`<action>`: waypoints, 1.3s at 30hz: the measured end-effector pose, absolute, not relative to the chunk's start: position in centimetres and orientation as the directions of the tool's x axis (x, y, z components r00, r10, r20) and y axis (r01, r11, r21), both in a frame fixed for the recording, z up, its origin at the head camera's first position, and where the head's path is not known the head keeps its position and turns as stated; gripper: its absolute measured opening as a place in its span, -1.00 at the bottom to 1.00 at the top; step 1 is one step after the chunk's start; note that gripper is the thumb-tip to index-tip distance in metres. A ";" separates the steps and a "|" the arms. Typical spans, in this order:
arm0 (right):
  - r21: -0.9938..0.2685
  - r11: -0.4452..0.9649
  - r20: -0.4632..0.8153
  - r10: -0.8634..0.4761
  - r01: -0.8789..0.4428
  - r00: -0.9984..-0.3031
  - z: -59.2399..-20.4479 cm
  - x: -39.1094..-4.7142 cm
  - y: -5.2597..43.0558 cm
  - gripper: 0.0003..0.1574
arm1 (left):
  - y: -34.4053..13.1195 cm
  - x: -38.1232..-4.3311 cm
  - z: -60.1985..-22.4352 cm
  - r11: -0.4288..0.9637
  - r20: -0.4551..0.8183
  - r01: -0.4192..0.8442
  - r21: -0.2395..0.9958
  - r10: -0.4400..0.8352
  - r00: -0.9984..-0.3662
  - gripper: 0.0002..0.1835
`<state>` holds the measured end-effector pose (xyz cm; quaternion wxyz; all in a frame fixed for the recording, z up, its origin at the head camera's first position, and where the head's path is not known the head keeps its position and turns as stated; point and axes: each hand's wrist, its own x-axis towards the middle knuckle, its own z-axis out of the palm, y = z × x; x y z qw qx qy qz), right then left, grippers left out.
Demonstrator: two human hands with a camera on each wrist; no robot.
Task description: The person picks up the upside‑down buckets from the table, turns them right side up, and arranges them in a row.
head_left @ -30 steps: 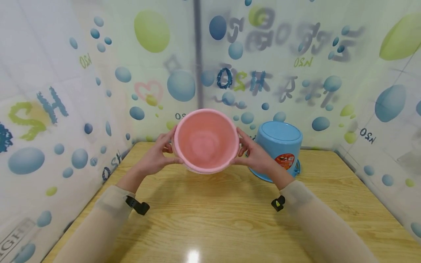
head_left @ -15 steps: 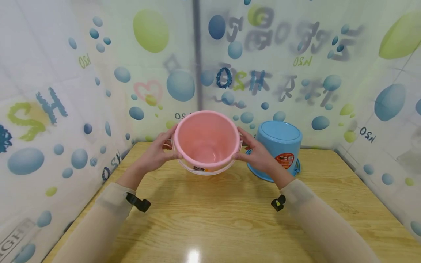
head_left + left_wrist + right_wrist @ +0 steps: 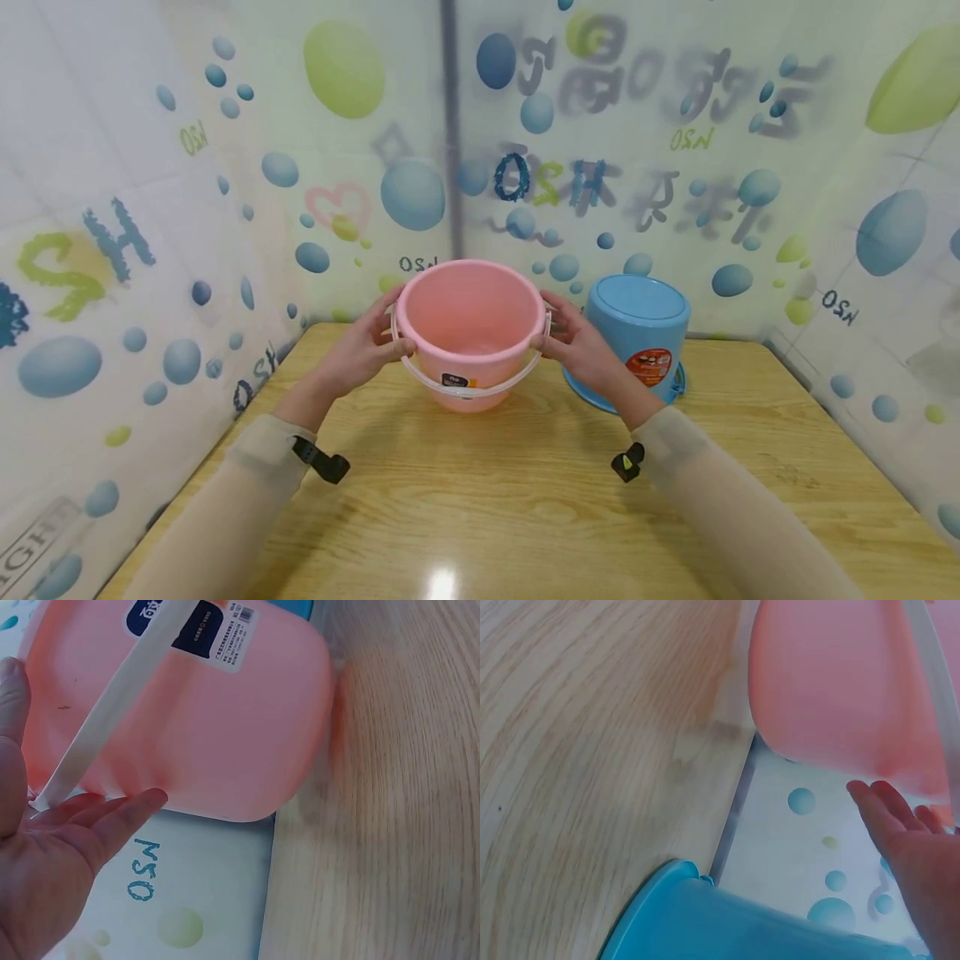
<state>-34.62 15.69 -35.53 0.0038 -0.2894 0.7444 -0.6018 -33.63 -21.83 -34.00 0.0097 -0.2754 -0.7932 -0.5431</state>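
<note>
Stretching forward from pale sleeves (image 3: 225, 500), both arms angle inward; the left grip (image 3: 360, 354) and the right grip (image 3: 583, 346) clasp opposite sides of a pink bucket (image 3: 471, 329), thumbs at the front of the rim, fingers along the outer wall; the bucket's mouth faces up and leans slightly toward the person, its mouth-to-base axis near upright; a white handle (image 3: 472, 392) hangs across its front; the bucket sits between the grips at the far part of the bench (image 3: 480, 483), base contact impossible to tell; an upside-down blue bucket (image 3: 637, 329) stands just beside the right grip
</note>
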 end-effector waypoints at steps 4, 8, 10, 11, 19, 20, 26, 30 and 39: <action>-0.921 0.087 0.314 -0.411 -0.380 -0.856 -35.5 -34.6 15.4 -0.10 | -21.6 -33.6 -34.3 0.265 0.300 0.419 0.868 0.393 -0.869 -0.04; -0.924 0.083 0.315 -0.388 -0.373 -0.866 -35.3 -34.5 15.2 -0.14 | -21.2 -33.8 -34.6 0.264 0.291 0.400 0.878 0.368 -0.883 -0.01; -0.924 0.093 0.312 -0.378 -0.372 -0.871 -35.3 -34.6 15.1 -0.14 | -21.1 -33.8 -34.7 0.267 0.285 0.390 0.881 0.358 -0.889 0.00; -0.924 0.094 0.311 -0.376 -0.370 -0.873 -35.3 -34.6 15.0 -0.14 | -21.1 -33.8 -34.7 0.264 0.283 0.387 0.883 0.356 -0.890 0.01; -0.937 0.078 0.287 -0.387 -0.341 -0.876 -35.8 -35.4 14.7 -0.14 | -20.9 -34.6 -35.5 0.253 0.259 0.352 0.901 0.337 -0.905 0.00; -0.938 0.078 0.284 -0.389 -0.339 -0.876 -35.9 -35.5 14.7 -0.15 | -20.9 -34.6 -35.6 0.253 0.254 0.346 0.904 0.333 -0.908 0.00; -0.945 0.073 0.265 -0.402 -0.320 -0.876 -36.4 -36.0 14.5 -0.15 | -20.7 -34.8 -36.0 0.253 0.237 0.322 0.912 0.315 -0.919 -0.01; -0.945 0.082 0.258 -0.413 -0.318 -0.873 -36.5 -36.1 14.4 -0.16 | -20.6 -34.9 -36.2 0.241 0.247 0.328 0.914 0.311 -0.918 -0.02; -0.945 0.178 0.189 -0.385 -0.273 -0.903 -36.1 -36.1 13.7 -0.07 | -20.6 -34.9 -36.3 0.267 0.221 0.298 0.916 0.284 -0.933 -0.03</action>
